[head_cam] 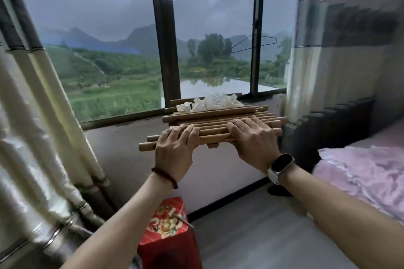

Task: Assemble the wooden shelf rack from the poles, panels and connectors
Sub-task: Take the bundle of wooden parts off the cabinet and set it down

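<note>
1. Wooden poles (pixel 218 125), lying side by side in a loose stack, sit on the dark window ledge (pixel 122 135) and jut out over its near edge toward the person.
2. The left hand (pixel 175 150) lies palm down on the left part of the stack, fingers spread and bent over the nearest poles; whether the thumb is hooked underneath cannot be told. A dark red bead bracelet (pixel 166 177) circles that wrist.
3. The right hand (pixel 253 140) lies palm down on the right part of the stack, fingers laid fairly straight across several poles, the fingertips reaching toward the window. A smartwatch (pixel 281 167) with a pale strap sits on that wrist.
4. Beneath the poles, a flat wooden piece shows as a small tab (pixel 213 145) between the two hands; it may be a panel, though little of it is visible.
5. A heap of white plastic connectors (pixel 212 102) rests on the far part of the stack, close to the window frame (pixel 164 35).
6. Through the glass are green fields, water, hills and a grey sky; a wire hanger (pixel 253 43) hangs at the right-hand frame.
7. Pale curtains (pixel 32 116) hang at the left; a patterned curtain (pixel 341 46) hangs at the right.
8. A red decorated box (pixel 168 231) stands on the floor below the ledge, and a bed with pink bedding (pixel 363 179) lies at the right.
</note>
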